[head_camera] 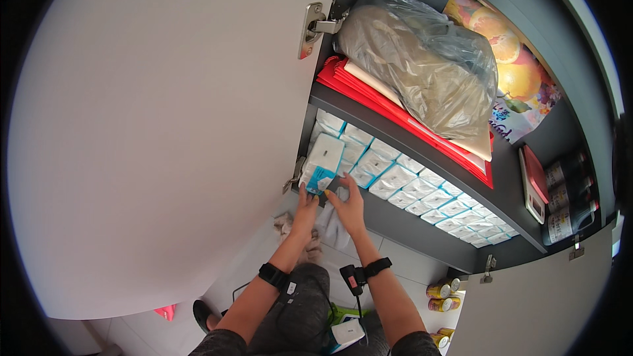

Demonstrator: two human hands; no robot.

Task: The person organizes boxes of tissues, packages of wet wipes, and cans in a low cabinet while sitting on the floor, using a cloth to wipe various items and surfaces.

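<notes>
A white tissue pack with a blue label lies at the left end of the lower cabinet shelf, in front of stacked packs. My left hand has its fingertips against the near end of this pack; whether it grips the pack is unclear. Just to the right, my right hand holds nothing, its thumb and index finger spread close to the pack's near corner. Rows of plastic-wrapped tissue packs line the shelf to the right. Another tissue pack rests by my legs.
Open cabinet doors stand left and right. The upper shelf holds a plastic-wrapped bundle, red paper bags, a fruit-printed box, a kitchen scale and dark bottles. Yellow cans stand on the floor.
</notes>
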